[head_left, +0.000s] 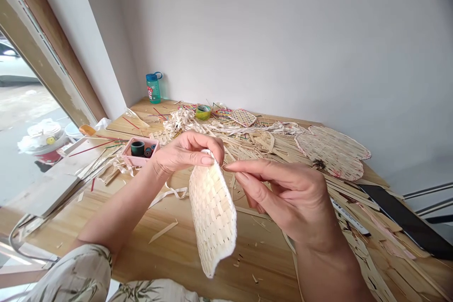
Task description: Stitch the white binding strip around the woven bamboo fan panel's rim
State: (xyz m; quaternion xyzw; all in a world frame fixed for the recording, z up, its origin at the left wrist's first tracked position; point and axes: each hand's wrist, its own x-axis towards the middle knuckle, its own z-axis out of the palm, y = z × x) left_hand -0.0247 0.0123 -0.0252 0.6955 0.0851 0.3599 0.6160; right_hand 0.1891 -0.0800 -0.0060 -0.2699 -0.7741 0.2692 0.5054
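A pale woven bamboo piece (214, 212) with a white bound edge hangs upright over the table. My left hand (189, 151) pinches its top edge between thumb and fingers. Just to the right, my right hand (283, 188) is closed in a pinch, thumb against forefinger, its tips close to that same edge. Whatever lies between those fingertips is too small to make out. The far side of the woven piece is turned away from me.
A pink box (129, 156) with spools stands at left, near a teal bottle (153, 92). Loose bamboo strips (244, 144) and a tape roll (203, 113) cover the back. Woven pieces (329, 153), a knife or ruler-like white strip (350, 217) and a black flat object (403, 219) lie right.
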